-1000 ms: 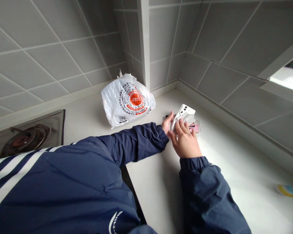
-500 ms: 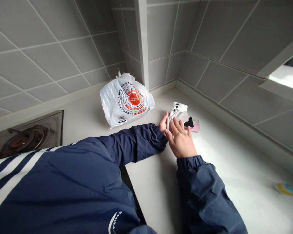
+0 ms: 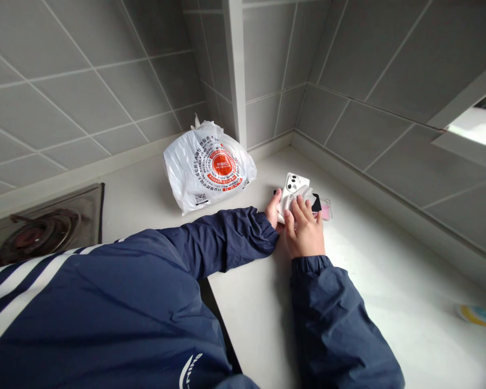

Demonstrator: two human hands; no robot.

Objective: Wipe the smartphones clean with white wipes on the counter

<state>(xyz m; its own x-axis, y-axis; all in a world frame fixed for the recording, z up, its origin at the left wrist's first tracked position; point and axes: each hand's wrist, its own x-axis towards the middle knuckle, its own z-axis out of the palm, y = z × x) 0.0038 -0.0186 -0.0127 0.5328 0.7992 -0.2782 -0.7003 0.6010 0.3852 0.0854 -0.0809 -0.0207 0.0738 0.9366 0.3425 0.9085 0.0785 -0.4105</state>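
Observation:
A white phone [image 3: 294,183] lies back up over the counter, its camera lenses at the far end. My left hand [image 3: 272,209] grips it by the left edge, thumb along the side. Under the fingers of my right hand [image 3: 306,233] is a thin white wipe [image 3: 306,194], pressed against the phone's back and hiding its lower part. Those fingers are slightly bent and close together. Partly covered by the phone and hand, a flat black object [image 3: 317,203] rests beside a clear and pink phone case [image 3: 326,209].
A white plastic bag [image 3: 186,173] with red print stands left of the phone against the wall. Farther left is a gas hob [image 3: 85,216]. Tiled walls meet behind the counter [image 3: 247,302]. A blurred colourful packet [image 3: 478,315] lies at the right edge.
My right hand has shifted slightly down and to the right with the wipe on the phone's back. The phone has tilted and moved a little in my left hand.

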